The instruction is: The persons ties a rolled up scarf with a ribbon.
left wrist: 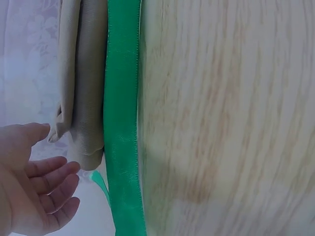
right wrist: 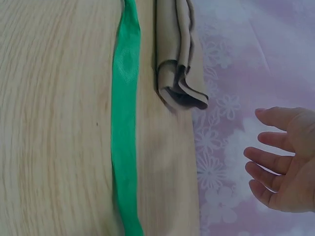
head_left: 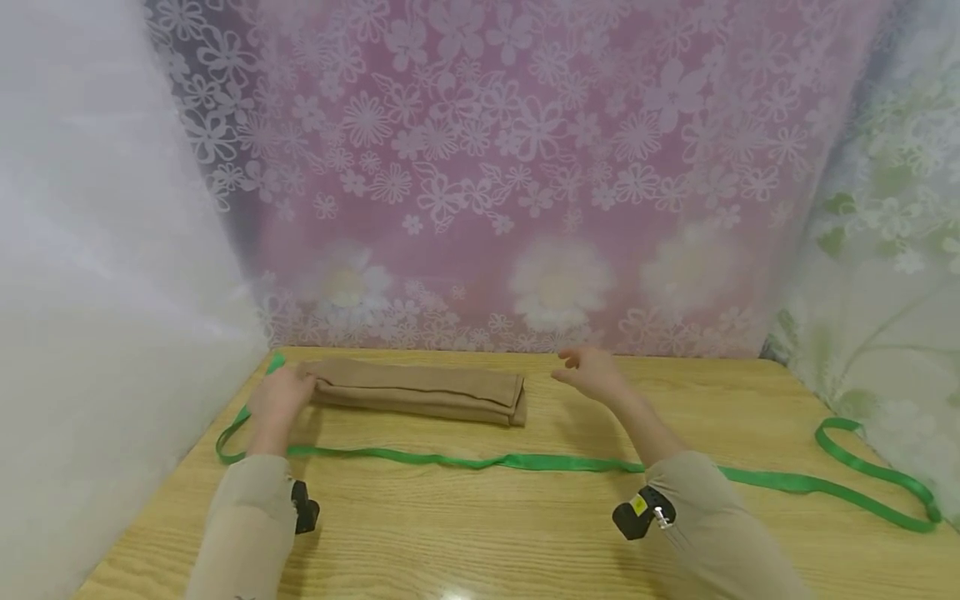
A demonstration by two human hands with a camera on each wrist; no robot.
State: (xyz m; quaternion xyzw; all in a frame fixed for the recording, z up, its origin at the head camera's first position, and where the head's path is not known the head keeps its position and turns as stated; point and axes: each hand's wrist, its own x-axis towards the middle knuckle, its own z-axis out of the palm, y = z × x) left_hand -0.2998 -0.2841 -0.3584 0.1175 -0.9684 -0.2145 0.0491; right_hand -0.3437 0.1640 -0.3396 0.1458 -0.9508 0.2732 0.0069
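Note:
A folded brown cloth (head_left: 420, 390) lies as a long flat bundle toward the back left of the table. At its left end is my left hand (head_left: 281, 396); the left wrist view shows the thumb and loosely bent fingers (left wrist: 54, 189) spread apart beside the cloth's end (left wrist: 88, 132). Whether they touch it, I cannot tell. My right hand (head_left: 592, 373) hovers to the right of the bundle, apart from it, with relaxed fingers (right wrist: 268, 160) and nothing in them. A long green ribbon (head_left: 540, 461) stretches across the table in front of the cloth, passing under both forearms.
The ribbon's right end (head_left: 877, 471) curves in a loop near the table's right edge; its left end bends back beside the left hand. Pink floral curtain (head_left: 480, 167) hangs behind the wooden table (head_left: 450, 533), with pale sheets on both sides. Each wrist carries a small black camera (head_left: 643, 512).

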